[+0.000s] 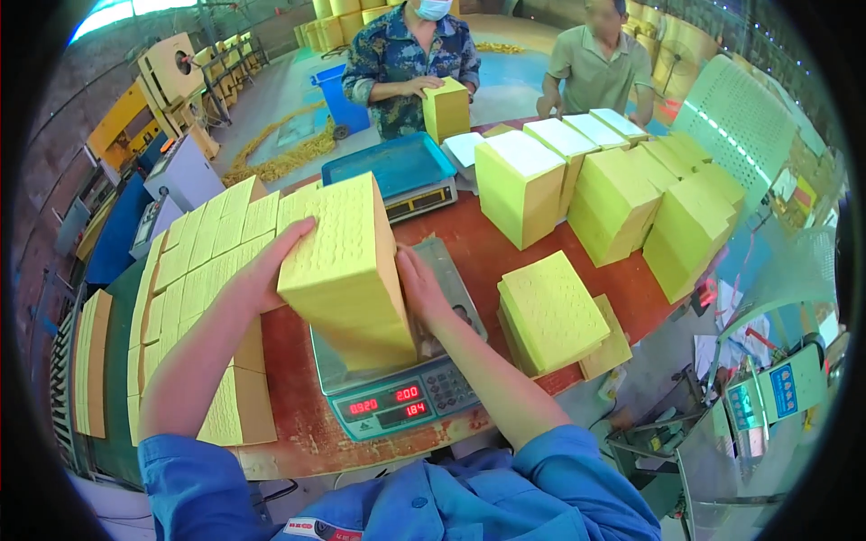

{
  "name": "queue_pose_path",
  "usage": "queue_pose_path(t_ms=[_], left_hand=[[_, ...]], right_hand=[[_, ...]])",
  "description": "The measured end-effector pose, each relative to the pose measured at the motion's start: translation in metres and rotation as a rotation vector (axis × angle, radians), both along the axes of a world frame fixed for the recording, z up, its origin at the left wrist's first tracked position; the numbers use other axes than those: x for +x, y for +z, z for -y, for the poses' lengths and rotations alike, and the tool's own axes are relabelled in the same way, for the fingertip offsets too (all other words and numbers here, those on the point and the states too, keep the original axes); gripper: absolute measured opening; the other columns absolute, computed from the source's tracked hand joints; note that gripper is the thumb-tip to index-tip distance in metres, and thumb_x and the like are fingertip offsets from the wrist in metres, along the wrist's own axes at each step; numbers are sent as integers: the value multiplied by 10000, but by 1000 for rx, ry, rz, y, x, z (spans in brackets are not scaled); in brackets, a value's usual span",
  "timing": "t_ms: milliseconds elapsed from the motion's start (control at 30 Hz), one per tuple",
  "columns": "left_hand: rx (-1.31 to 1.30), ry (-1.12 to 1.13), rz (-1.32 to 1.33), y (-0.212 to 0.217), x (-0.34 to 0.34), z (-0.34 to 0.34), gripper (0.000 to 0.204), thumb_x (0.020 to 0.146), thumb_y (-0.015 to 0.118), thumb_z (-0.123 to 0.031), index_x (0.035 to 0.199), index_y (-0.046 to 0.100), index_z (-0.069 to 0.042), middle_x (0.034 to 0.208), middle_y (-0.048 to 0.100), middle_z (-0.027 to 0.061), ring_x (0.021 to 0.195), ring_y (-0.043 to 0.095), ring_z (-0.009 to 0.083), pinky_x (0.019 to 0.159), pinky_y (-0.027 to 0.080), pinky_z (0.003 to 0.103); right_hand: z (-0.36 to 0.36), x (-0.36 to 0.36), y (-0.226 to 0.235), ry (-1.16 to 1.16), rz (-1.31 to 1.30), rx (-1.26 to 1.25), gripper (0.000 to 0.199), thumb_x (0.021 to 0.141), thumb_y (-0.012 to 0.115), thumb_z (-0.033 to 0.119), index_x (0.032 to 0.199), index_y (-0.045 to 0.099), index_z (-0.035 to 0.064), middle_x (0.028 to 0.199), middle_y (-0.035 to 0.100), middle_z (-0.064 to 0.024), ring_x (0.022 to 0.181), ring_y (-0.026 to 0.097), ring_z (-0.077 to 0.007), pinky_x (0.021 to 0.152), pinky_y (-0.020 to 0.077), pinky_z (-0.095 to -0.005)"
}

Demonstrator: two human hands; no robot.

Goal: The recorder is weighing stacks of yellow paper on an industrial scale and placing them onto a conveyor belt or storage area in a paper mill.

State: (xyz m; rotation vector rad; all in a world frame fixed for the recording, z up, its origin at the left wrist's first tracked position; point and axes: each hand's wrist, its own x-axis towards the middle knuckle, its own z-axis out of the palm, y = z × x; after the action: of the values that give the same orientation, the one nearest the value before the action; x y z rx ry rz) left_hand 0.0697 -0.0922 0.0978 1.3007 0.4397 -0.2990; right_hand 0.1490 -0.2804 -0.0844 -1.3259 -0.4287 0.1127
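Note:
A tall stack of yellow paper sheets (338, 261), its top marked with rows of wavy cuts, stands upright over the pan of a digital scale (451, 383) with red lit digits. My left hand (278, 257) is closed against the stack's left side. From the right side my right hand (419, 281) presses on the same stack, its fingers partly hidden behind the edge. Whether the stack's base rests fully on the metal pan (456, 288) is hidden by the stack itself. Both forearms reach in from the lower edge in blue sleeves.
Rows of yellow paper stacks (203, 243) fill the left. Two piled stacks (555, 311) sit right of the scale; more, some topped with white sheets (528, 153), stand farther back. Behind is a blue-topped scale (388, 167). Across the table, one co-worker (410, 54) touches a stack; another (600, 68) stands right.

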Motion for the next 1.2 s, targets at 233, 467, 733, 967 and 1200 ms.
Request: queue_pose_path(t_ms=[233,467,733,967,1200], left_hand=[[-36,-178,-83,2,-55,-3,574,929,580,-430,1342,494,-41,1253,617,121,1083,637,204,946,503,337],[199,-76,-12,-12,-29,-7,509,923,596,-425,1256,585,-39,1149,669,99,1030,653,180,918,519,334],[131,-79,365,-17,-68,17,521,967,509,-417,1348,487,-63,1256,597,97,1075,625,191,874,533,331],[129,-13,451,29,-30,122,543,958,516,-444,1348,481,-67,1271,584,99,1094,613,197,889,524,337],[-332,-275,126,-35,61,418,534,950,524,-451,1327,488,-75,1212,618,104,1093,612,239,929,507,395]], right_hand=[[80,-149,29,-134,40,-201,489,994,497,209,1417,381,-8,1254,578,-146,1119,575,-196,946,445,-308],[90,-199,-42,336,-822,356,372,1003,507,288,1244,575,13,1121,640,-76,1028,610,-151,895,484,-287],[113,-181,15,375,-498,334,549,938,618,386,1329,516,15,1193,606,-57,1079,547,-128,941,446,-297],[308,-110,112,152,-196,298,509,936,633,265,1346,477,7,1216,603,-66,1103,572,-147,951,470,-312],[495,-43,6,-136,-514,311,446,994,474,316,1341,494,37,1237,611,-75,1079,610,-154,911,501,-317]])
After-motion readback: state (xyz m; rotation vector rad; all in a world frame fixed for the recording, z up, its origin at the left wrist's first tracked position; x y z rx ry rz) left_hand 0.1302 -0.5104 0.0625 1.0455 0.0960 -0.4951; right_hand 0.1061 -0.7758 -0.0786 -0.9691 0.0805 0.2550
